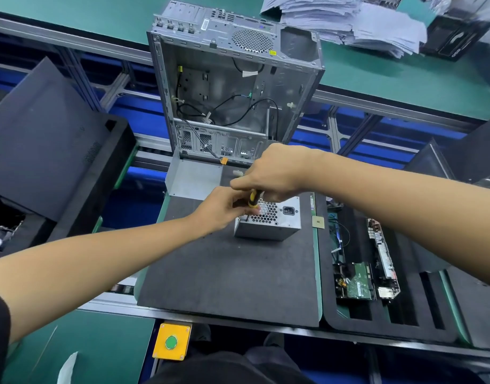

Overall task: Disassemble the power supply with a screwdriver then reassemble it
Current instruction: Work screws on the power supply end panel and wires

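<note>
we saw the power supply (268,218) standing on the dark foam mat (227,273), near its far right part, with its honeycomb fan grille and mains socket facing up. the right hand (274,173) was curled around the top of the screwdriver (253,199), whose yellow and black handle showed just below the fist, with the dark shaft running down to the left top edge of the power supply. the left hand (224,206) came in from the left, its fingers bent and pinching the lower end of the handle just above the grille. so both hands were clamped on the same tool, one above the other, touching.

beyond the mat stood an open computer case (232,90), gutted, with loose black cables hanging inside. a grey metal panel (194,176) lay at its foot, on the far left corner of the mat. to the right, a black foam tray (404,300) held circuit boards (360,281) in its slots. a yellow box with a green button (171,341) sat on the near edge of the bench. a heap of papers (349,20) lay on the green table behind the case.
</note>
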`<state>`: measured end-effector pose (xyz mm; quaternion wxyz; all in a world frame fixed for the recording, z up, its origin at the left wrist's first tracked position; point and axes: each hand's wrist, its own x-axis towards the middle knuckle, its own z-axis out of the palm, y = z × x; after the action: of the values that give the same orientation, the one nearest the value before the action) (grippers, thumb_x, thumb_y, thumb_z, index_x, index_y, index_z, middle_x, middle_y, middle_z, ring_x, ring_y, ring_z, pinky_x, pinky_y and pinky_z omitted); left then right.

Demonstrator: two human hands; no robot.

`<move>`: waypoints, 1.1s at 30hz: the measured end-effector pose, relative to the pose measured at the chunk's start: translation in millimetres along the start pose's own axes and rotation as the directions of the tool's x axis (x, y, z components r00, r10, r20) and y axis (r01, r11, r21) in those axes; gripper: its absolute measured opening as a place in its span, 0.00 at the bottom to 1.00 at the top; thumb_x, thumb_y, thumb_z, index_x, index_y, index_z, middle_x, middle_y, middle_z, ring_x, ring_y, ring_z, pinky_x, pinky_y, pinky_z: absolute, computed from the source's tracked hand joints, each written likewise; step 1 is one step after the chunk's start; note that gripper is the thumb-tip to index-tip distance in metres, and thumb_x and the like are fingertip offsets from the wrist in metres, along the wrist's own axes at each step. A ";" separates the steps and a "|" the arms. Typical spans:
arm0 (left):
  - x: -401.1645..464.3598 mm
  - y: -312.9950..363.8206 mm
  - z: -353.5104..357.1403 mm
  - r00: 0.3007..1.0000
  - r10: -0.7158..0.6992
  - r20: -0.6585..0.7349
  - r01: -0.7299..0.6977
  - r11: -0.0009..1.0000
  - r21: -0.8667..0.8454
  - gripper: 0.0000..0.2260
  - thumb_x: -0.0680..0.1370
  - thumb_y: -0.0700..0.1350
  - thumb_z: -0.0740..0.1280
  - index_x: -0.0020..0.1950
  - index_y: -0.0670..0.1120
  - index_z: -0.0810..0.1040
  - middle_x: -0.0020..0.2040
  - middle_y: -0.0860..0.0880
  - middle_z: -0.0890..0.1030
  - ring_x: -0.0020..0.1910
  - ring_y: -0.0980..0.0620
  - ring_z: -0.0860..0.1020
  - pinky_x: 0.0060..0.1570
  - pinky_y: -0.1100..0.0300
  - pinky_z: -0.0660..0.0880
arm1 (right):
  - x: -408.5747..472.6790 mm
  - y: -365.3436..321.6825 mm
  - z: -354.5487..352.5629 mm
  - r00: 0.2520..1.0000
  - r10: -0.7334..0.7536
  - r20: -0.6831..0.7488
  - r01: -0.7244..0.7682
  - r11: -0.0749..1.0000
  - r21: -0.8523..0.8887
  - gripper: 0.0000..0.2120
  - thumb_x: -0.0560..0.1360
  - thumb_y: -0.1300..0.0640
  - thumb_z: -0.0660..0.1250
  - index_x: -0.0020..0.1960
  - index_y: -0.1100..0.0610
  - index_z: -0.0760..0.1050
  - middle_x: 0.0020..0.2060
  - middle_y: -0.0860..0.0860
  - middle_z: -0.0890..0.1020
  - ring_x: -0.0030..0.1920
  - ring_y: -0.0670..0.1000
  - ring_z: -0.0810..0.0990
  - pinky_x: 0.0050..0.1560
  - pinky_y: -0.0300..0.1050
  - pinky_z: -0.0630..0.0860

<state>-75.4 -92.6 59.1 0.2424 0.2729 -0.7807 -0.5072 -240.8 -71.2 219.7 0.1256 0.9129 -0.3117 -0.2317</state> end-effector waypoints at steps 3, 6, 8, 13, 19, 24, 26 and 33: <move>-1.6 -0.1 -2.4 0.996 -0.032 0.083 0.031 1.000 0.003 0.15 0.80 0.38 0.69 0.53 0.61 0.79 0.50 0.61 0.87 0.52 0.58 0.85 0.61 0.50 0.78 | 0.4 0.1 0.9 1.000 -0.020 0.007 0.020 0.998 -0.057 0.08 0.78 0.52 0.61 0.55 0.48 0.64 0.36 0.52 0.79 0.31 0.59 0.70 0.28 0.44 0.56; -4.3 4.6 -3.8 0.995 -0.039 0.090 0.044 0.997 -0.060 0.22 0.76 0.50 0.76 0.62 0.69 0.72 0.51 0.61 0.86 0.50 0.56 0.86 0.55 0.61 0.79 | 5.3 -1.8 -0.4 1.000 0.005 0.026 -0.002 0.996 -0.094 0.14 0.79 0.47 0.59 0.64 0.46 0.72 0.27 0.49 0.65 0.27 0.54 0.64 0.27 0.43 0.54; -5.6 6.2 -6.6 0.999 -0.024 0.030 0.025 0.999 -0.037 0.21 0.68 0.58 0.81 0.56 0.72 0.76 0.45 0.63 0.85 0.42 0.57 0.85 0.46 0.63 0.80 | 7.4 -4.8 -0.4 0.999 0.031 0.043 -0.027 0.995 -0.091 0.13 0.79 0.46 0.58 0.60 0.48 0.74 0.27 0.49 0.62 0.27 0.53 0.63 0.27 0.43 0.54; 1.5 1.5 -8.2 0.999 0.041 -0.030 -0.036 0.990 0.133 0.13 0.68 0.53 0.83 0.46 0.56 0.81 0.38 0.61 0.84 0.39 0.58 0.82 0.40 0.62 0.76 | 9.9 -8.5 -0.5 0.995 0.079 0.056 -0.071 0.988 -0.138 0.16 0.80 0.41 0.57 0.51 0.51 0.75 0.29 0.51 0.67 0.30 0.56 0.67 0.28 0.43 0.52; 2.0 -1.8 -6.5 0.998 -0.036 0.050 0.022 0.968 0.249 0.08 0.75 0.47 0.77 0.42 0.59 0.82 0.39 0.68 0.83 0.45 0.64 0.82 0.45 0.63 0.75 | 10.1 -11.6 6.1 0.999 0.024 0.023 -0.024 0.999 -0.022 0.13 0.78 0.42 0.61 0.55 0.49 0.66 0.39 0.49 0.81 0.35 0.59 0.75 0.30 0.44 0.58; -2.2 -8.4 -23.2 0.996 0.036 0.076 -0.046 0.990 0.137 0.19 0.70 0.49 0.82 0.56 0.64 0.80 0.51 0.59 0.84 0.58 0.61 0.77 0.59 0.65 0.72 | 8.3 -4.1 8.3 1.000 0.014 -0.009 -0.014 1.000 0.015 0.09 0.77 0.49 0.58 0.57 0.45 0.66 0.40 0.50 0.82 0.34 0.58 0.75 0.30 0.44 0.61; -5.6 -24.1 -31.5 0.999 0.024 0.047 -0.032 0.981 0.192 0.12 0.72 0.52 0.79 0.53 0.55 0.82 0.52 0.60 0.83 0.58 0.61 0.73 0.59 0.68 0.68 | 6.1 2.1 9.4 0.997 0.074 -0.022 -0.073 0.997 0.025 0.09 0.76 0.48 0.59 0.55 0.47 0.64 0.37 0.51 0.81 0.33 0.58 0.74 0.30 0.44 0.62; -30.1 -88.4 -53.3 0.943 -0.328 0.060 0.251 0.818 0.518 0.06 0.77 0.42 0.76 0.51 0.47 0.81 0.48 0.49 0.81 0.53 0.47 0.74 0.63 0.49 0.69 | -3.1 18.7 24.9 0.955 0.292 -0.049 -0.278 0.941 0.195 0.13 0.75 0.43 0.54 0.44 0.42 0.47 0.32 0.50 0.72 0.30 0.59 0.69 0.28 0.42 0.54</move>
<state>-2.5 -137.3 -6.0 0.0247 0.4042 -0.8505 -0.3357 -265.0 -85.8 206.3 0.0837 0.8741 -0.4559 -0.1455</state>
